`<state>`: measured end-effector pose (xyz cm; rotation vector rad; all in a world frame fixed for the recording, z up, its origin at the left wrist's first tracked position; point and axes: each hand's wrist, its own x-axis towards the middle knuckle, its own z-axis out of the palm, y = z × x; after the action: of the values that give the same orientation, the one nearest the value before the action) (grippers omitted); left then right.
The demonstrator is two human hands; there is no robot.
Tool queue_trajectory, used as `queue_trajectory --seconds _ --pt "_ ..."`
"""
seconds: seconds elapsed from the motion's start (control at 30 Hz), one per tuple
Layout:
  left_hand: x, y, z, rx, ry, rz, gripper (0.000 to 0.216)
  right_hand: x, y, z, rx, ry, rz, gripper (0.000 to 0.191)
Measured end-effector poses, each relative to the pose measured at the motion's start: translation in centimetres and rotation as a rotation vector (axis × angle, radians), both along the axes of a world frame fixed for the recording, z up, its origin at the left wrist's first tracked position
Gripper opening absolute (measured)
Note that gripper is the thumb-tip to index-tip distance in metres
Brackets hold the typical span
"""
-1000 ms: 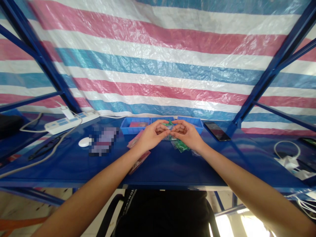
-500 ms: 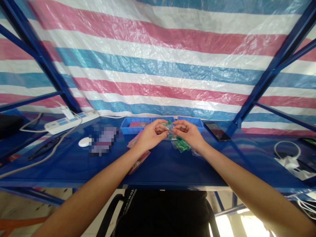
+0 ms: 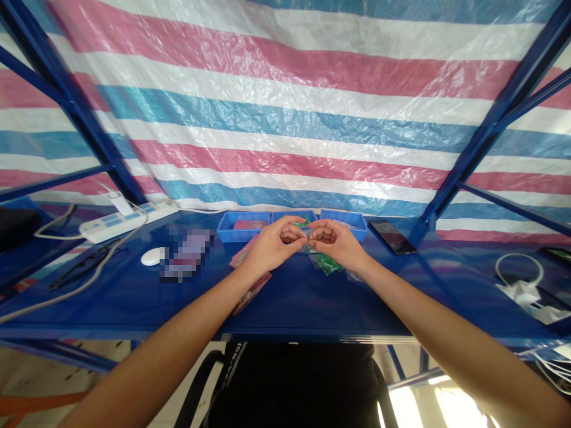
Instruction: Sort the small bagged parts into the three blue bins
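My left hand [image 3: 274, 242] and my right hand [image 3: 336, 241] meet over the middle of the blue table [image 3: 303, 309]. Thumbs and fingers of both are pinched on a small clear plastic bag [image 3: 307, 236], mostly covered by the fingertips. Green packets in clear plastic [image 3: 328, 263] lie under my right hand. Pinkish-red packets [image 3: 251, 292] lie partly behind my left wrist and forearm. Just beyond the hands stand a left blue bin [image 3: 226, 235] with pink packets inside, a middle blue bin [image 3: 289, 214] with something green, and a right blue bin [image 3: 362, 229], partly hidden.
A black phone [image 3: 392, 236] lies to the right of the bins. Over on the left are a white mouse [image 3: 152, 256], a blurred-out purple object [image 3: 190, 252], a power strip [image 3: 131, 221] and cables. A white charger [image 3: 521, 292] with a looped cable sits far right.
My fingertips have come slightly closer together, and less of the clear bag shows between them. The table items look the same.
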<state>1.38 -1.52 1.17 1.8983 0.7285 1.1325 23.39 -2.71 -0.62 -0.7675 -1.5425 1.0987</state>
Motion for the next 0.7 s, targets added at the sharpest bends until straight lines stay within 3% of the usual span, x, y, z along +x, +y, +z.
queue_trajectory --seconds 0.53,0.7 --pt "0.45 -0.42 0.18 -0.022 -0.009 -0.053 0.056 -0.11 -0.38 0.33 -0.106 0.062 0.106 0.041" --pt "0.12 -0.66 0.87 0.198 0.044 0.143 0.034 -0.05 0.01 0.26 -0.071 0.063 0.035 0.045"
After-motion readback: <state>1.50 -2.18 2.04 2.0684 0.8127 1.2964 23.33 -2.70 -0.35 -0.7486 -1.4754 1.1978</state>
